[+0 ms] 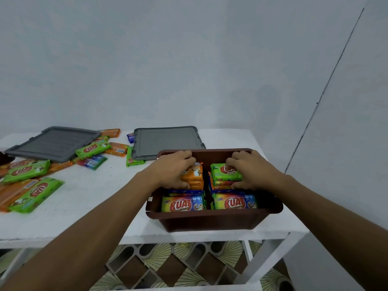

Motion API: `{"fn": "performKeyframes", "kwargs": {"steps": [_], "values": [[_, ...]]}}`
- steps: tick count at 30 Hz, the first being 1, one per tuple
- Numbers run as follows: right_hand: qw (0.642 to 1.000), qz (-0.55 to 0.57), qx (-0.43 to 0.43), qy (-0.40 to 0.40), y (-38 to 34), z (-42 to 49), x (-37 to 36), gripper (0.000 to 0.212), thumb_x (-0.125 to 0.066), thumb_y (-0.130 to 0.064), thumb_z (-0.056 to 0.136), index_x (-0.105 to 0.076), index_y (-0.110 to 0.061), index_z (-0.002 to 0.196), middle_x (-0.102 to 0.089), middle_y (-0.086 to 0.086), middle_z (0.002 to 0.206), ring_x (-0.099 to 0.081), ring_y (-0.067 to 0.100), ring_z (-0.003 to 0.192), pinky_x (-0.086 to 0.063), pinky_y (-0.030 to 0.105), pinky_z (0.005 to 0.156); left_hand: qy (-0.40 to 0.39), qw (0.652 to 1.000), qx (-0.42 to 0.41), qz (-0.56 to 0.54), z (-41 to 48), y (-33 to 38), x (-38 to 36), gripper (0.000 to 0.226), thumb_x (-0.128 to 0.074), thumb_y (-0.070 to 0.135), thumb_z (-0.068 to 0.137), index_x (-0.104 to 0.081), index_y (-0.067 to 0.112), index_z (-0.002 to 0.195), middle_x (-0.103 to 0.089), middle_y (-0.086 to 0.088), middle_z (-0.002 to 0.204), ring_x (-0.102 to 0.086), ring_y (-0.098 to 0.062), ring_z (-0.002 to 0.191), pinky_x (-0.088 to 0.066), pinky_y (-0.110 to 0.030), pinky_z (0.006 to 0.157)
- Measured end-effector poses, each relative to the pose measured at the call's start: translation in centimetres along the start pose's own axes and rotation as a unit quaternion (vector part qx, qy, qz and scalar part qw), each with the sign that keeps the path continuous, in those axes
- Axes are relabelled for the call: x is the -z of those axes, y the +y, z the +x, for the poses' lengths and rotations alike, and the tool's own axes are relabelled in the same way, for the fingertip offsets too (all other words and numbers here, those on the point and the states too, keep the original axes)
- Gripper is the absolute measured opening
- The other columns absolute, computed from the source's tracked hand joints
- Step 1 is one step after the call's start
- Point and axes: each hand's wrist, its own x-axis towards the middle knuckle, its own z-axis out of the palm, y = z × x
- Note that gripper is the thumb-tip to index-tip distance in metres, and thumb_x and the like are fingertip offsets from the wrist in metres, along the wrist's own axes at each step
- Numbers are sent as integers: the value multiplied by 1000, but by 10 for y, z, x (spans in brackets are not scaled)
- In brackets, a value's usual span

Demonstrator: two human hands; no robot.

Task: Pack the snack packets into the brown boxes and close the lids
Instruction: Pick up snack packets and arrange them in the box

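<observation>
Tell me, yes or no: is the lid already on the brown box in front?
No, the brown box stands open with packets showing inside, and a grey lid lies flat on the table behind it.

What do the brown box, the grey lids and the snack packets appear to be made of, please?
The brown box looks like moulded plastic: smooth, slightly glossy walls and a rolled rim. The grey lids are probably plastic too, matte, with raised moulded edges. The snack packets seem to be thin printed film, shiny, with bright highlights; the exact film cannot be told.
</observation>
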Motion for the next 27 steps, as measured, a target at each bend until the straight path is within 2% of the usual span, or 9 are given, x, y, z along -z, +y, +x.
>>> {"fn": "performKeyframes", "kwargs": {"steps": [4,7,11,14,20,23,27], "values": [[999,33,-9,-13,2,8,-1,61,-80,-41,70,-44,-29,118,-53,-5,119,-53,16,104,-47,29,80,-10,1000,19,-9,3,0,-2,71,-75,48,77,-38,26,133,-42,2,133,-43,-16,121,-47,-34,92],[999,37,-11,-28,4,11,0,64,-82,-39,68,-44,-28,118,-52,-3,120,-54,18,101,-48,30,79,0,1000,27,-6,2,-1,-4,69,-76,48,75,-40,26,129,-44,2,131,-44,-17,120,-48,-35,91],[997,13,19,-68,4,10,2,79,-83,-27,70,-34,-25,132,-43,1,130,-55,19,107,-50,30,83,-16,999,29,11,2,1,-3,82,-81,44,70,-35,26,134,-40,1,137,-40,-19,125,-44,-35,96],[998,1,21,-58,4,9,2,75,-80,-22,73,-32,-25,132,-43,4,130,-55,21,106,-51,31,84,-17,999,36,21,4,1,-5,84,-83,39,69,-33,25,135,-39,0,138,-39,-19,125,-43,-35,96],[999,-17,16,-29,1,5,-4,75,-79,-26,73,-33,-23,132,-46,3,126,-57,19,99,-44,25,72,-11,998,51,31,0,2,-6,87,-82,42,69,-32,24,138,-40,-1,140,-41,-20,127,-43,-35,98],[999,-6,4,-34,0,7,-6,80,-83,-38,68,-33,-27,129,-47,0,124,-57,19,98,-52,31,78,-18,998,53,28,1,2,-5,90,-83,44,67,-32,24,138,-41,-1,139,-41,-20,126,-44,-37,100],[1000,12,-12,-18,0,8,-8,71,-80,-40,72,-37,-27,127,-52,0,122,-58,19,100,-48,29,78,-14,998,56,36,1,2,-6,88,-83,43,68,-32,25,138,-41,0,139,-41,-20,126,-45,-38,99]]}}
